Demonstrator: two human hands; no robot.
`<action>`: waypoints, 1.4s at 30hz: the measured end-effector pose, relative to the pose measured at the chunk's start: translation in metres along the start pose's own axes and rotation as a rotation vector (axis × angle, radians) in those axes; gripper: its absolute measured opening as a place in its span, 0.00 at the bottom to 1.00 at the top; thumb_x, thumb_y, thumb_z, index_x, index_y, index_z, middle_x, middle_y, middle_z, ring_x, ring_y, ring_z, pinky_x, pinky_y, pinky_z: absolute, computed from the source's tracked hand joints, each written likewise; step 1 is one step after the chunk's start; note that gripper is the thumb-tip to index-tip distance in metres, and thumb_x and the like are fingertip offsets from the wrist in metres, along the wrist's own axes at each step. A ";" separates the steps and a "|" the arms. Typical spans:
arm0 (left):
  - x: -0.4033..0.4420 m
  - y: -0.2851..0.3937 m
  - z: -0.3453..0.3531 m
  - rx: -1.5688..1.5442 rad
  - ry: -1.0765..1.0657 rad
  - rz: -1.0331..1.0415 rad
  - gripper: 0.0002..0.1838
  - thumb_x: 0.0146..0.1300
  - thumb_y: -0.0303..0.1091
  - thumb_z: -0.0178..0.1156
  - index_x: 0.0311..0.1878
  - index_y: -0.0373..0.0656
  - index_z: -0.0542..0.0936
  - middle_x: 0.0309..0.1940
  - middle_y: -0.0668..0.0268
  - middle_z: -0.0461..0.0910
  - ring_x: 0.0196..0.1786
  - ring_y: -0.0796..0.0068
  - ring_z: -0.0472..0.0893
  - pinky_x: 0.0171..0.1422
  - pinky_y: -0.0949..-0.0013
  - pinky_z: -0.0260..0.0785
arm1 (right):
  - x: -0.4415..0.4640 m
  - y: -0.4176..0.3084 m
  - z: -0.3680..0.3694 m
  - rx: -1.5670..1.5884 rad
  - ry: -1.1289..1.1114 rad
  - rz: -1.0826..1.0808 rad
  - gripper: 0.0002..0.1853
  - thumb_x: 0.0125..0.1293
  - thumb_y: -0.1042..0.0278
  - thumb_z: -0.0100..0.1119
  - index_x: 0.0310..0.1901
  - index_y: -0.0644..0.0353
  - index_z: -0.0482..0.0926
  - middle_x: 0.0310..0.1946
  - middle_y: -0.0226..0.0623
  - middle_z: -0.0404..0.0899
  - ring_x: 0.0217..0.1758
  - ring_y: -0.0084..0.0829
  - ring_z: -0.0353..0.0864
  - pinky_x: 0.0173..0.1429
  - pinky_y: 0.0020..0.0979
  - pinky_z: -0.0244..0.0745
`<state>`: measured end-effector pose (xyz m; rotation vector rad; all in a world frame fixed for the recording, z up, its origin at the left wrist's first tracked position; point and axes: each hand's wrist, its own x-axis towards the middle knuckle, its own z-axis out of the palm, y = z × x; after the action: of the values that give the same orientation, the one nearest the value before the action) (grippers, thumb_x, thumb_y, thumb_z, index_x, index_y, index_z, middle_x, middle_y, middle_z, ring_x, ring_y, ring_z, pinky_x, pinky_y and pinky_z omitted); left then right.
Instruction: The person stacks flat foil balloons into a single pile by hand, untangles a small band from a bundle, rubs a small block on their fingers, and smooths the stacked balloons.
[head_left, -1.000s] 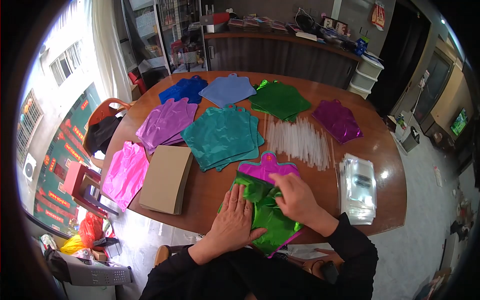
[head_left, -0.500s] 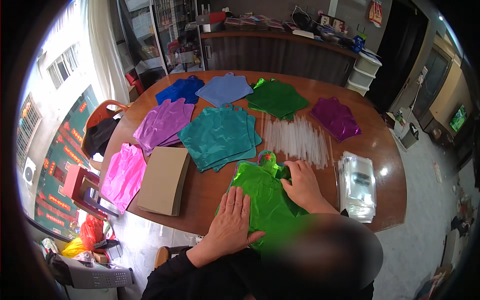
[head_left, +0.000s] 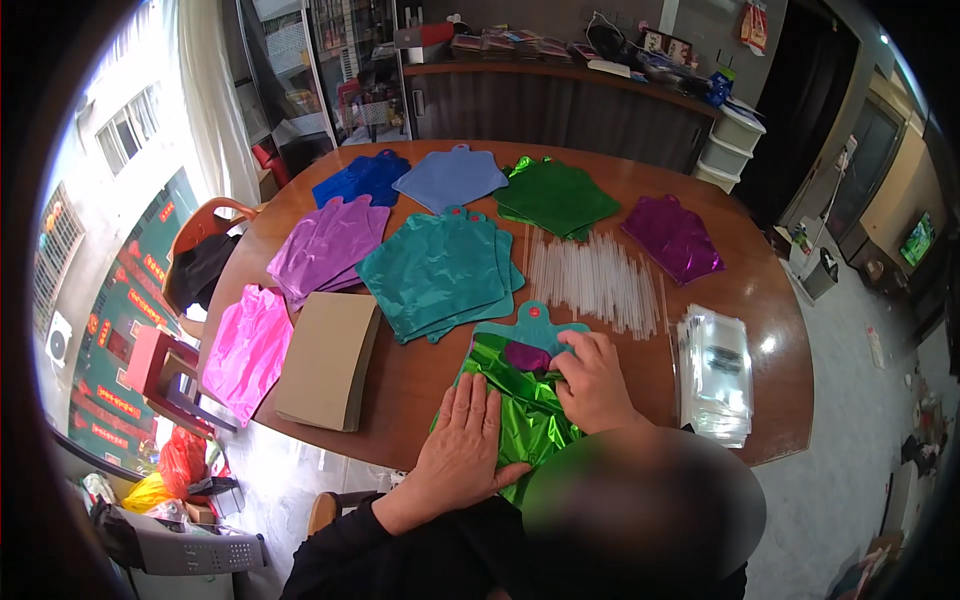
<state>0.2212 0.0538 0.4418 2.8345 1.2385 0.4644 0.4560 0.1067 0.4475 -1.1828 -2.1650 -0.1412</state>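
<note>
In front of me a shiny green foil balloon (head_left: 535, 412) lies flat, its top edge folded down toward me. Beneath that fold show a teal foil piece (head_left: 532, 322) with a rounded tab and red dot, and a patch of purple foil (head_left: 527, 356). My left hand (head_left: 460, 440) rests flat on the green foil's left side, fingers stretched out. With bent fingers, my right hand (head_left: 596, 385) grips the green foil balloon at the upper right of the fold. A blurred round patch hides the foil's lower right part.
Around them lie teal foil balloons (head_left: 430, 270), pink foil (head_left: 245, 350), purple foil (head_left: 672, 240) and dark green foil (head_left: 560, 195). A brown cardboard stack (head_left: 325, 360) stands left, clear thin sticks (head_left: 590, 280) lie behind, and clear plastic sleeves (head_left: 715, 370) sit right.
My right hand has pulled the top of the green foil balloon down toward me, uncovering teal and purple foil underneath. My left hand has stayed in place.
</note>
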 end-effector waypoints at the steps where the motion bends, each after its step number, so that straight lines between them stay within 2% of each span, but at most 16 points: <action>1: 0.000 0.000 0.000 0.002 -0.001 0.001 0.53 0.66 0.66 0.56 0.68 0.15 0.64 0.71 0.23 0.60 0.77 0.24 0.56 0.81 0.37 0.46 | 0.000 -0.003 -0.001 -0.009 0.027 -0.041 0.13 0.53 0.76 0.62 0.43 0.60 0.78 0.45 0.42 0.78 0.47 0.45 0.75 0.54 0.41 0.69; 3: 0.000 0.000 0.000 0.005 -0.004 0.001 0.53 0.66 0.66 0.56 0.68 0.15 0.64 0.71 0.23 0.60 0.77 0.24 0.56 0.81 0.37 0.46 | -0.001 -0.003 0.000 -0.017 0.054 -0.080 0.13 0.53 0.76 0.62 0.43 0.59 0.78 0.45 0.43 0.78 0.46 0.45 0.75 0.53 0.41 0.69; 7: 0.000 0.000 -0.001 -0.003 -0.004 0.004 0.53 0.65 0.66 0.57 0.68 0.15 0.64 0.71 0.23 0.59 0.77 0.24 0.56 0.81 0.37 0.47 | -0.010 0.006 0.011 0.040 -0.041 0.178 0.12 0.56 0.74 0.62 0.43 0.61 0.78 0.44 0.43 0.79 0.46 0.45 0.75 0.55 0.41 0.68; 8: 0.000 0.000 -0.001 -0.004 -0.005 0.007 0.53 0.65 0.66 0.57 0.68 0.15 0.64 0.71 0.23 0.59 0.77 0.24 0.56 0.81 0.37 0.47 | -0.010 0.007 0.011 0.039 -0.041 0.181 0.12 0.56 0.74 0.62 0.43 0.61 0.78 0.44 0.43 0.79 0.46 0.45 0.75 0.55 0.41 0.68; 12: -0.001 -0.001 0.001 0.023 -0.054 -0.012 0.54 0.67 0.69 0.53 0.70 0.16 0.62 0.73 0.25 0.56 0.79 0.26 0.53 0.83 0.39 0.43 | -0.007 0.014 0.009 -0.118 -0.100 0.340 0.12 0.57 0.73 0.63 0.43 0.61 0.78 0.42 0.42 0.80 0.47 0.45 0.74 0.54 0.40 0.67; 18: -0.001 0.000 0.000 0.014 -0.047 -0.017 0.54 0.67 0.68 0.53 0.70 0.16 0.62 0.73 0.25 0.57 0.79 0.27 0.53 0.83 0.39 0.43 | -0.005 0.017 0.006 -0.130 -0.121 0.332 0.11 0.59 0.72 0.63 0.43 0.62 0.79 0.40 0.42 0.80 0.46 0.44 0.74 0.53 0.39 0.66; 23: -0.001 -0.001 0.000 0.015 -0.048 -0.018 0.54 0.67 0.68 0.53 0.70 0.16 0.63 0.73 0.25 0.57 0.79 0.27 0.53 0.83 0.39 0.44 | -0.006 0.018 0.012 -0.061 -0.141 0.296 0.11 0.56 0.74 0.64 0.42 0.61 0.80 0.40 0.40 0.79 0.45 0.42 0.72 0.52 0.38 0.66; 32: 0.000 0.000 -0.002 0.010 -0.049 -0.020 0.54 0.67 0.68 0.53 0.70 0.16 0.63 0.73 0.25 0.57 0.79 0.28 0.54 0.83 0.39 0.44 | 0.003 -0.004 -0.006 -0.041 0.043 -0.056 0.13 0.50 0.77 0.63 0.40 0.58 0.79 0.42 0.36 0.77 0.46 0.40 0.70 0.53 0.37 0.66; 37: -0.001 0.000 -0.001 0.006 -0.046 -0.027 0.54 0.67 0.68 0.53 0.70 0.16 0.63 0.73 0.26 0.57 0.79 0.28 0.54 0.83 0.39 0.44 | 0.006 -0.011 -0.010 -0.056 0.053 -0.143 0.15 0.50 0.80 0.62 0.42 0.58 0.79 0.41 0.37 0.77 0.44 0.40 0.71 0.52 0.37 0.67; 38: -0.001 0.000 -0.001 0.006 -0.045 -0.028 0.54 0.67 0.68 0.53 0.70 0.16 0.63 0.73 0.26 0.57 0.79 0.28 0.54 0.83 0.39 0.44 | 0.005 -0.011 -0.010 -0.056 0.053 -0.144 0.15 0.50 0.80 0.62 0.42 0.58 0.79 0.41 0.37 0.77 0.44 0.40 0.71 0.52 0.37 0.67; 42: 0.000 0.000 -0.002 -0.002 -0.040 -0.027 0.54 0.67 0.68 0.53 0.69 0.17 0.63 0.73 0.25 0.57 0.79 0.28 0.54 0.83 0.39 0.44 | -0.001 -0.005 -0.013 0.174 -0.025 0.184 0.19 0.54 0.82 0.62 0.49 0.61 0.78 0.45 0.38 0.80 0.44 0.39 0.75 0.52 0.37 0.71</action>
<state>0.2206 0.0532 0.4434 2.8069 1.2663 0.4065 0.4584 0.0982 0.4579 -1.2797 -2.0311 0.1388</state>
